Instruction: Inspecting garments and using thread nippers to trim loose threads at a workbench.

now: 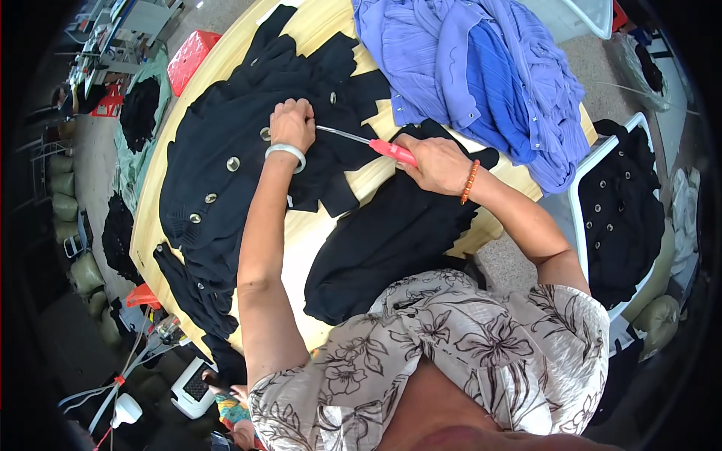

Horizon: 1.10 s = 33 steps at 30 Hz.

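A black knitted garment [203, 143] with a row of round metallic buttons [233, 164] lies spread over the left of the wooden table. My left hand [292, 126] is closed on its fabric near the upper buttons, fingers curled under. From the right, my right hand [438, 165] grips the red handle of a thin metal-shafted tool [392, 152]. Its shaft points left, with the tip end at my left hand; the tip itself is hidden. Another folded black garment [383, 233] lies at the near table edge, below my right hand.
Purple-blue garments [421, 60] are heaped at the far right of the table [376, 178]. A white-rimmed bin [575, 203] with black buttoned clothes stands at the right. Beyond the table at the left are a red stool [192, 60] and a green sheet with black clothes.
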{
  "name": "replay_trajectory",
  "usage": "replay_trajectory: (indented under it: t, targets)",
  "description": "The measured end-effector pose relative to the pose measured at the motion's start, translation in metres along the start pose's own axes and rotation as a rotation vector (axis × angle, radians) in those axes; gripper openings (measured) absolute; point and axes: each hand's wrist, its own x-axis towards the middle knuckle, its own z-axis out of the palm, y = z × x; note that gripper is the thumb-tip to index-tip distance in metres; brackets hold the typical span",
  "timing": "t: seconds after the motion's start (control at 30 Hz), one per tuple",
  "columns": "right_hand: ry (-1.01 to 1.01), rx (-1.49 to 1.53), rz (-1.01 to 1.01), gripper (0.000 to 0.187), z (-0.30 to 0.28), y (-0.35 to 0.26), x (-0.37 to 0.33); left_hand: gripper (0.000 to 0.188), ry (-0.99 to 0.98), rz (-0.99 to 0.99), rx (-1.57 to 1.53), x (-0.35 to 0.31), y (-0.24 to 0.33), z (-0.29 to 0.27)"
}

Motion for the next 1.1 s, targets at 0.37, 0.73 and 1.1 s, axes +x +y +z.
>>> replay_trajectory:
  t: [0.37, 0.73, 1.1]
  targets:
    - [0.061, -0.097, 0.115, 0.028, -0.012, 0.033, -0.017, 0.012, -0.021, -0.101, 0.103, 0.046, 0.024, 0.048]
    - [0.219, -0.08, 0.056, 0.029, 0.009, 0.03, -0.002, 0.03, 0.779, -0.105, -0.541, -0.035, 0.006, -0.059]
    - [0.015, 0.213, -0.074, 0.026, 0.038, -0.041, 0.009, 0.036, 0.586, -0.568, 0.33, -0.257, -0.153, -0.086]
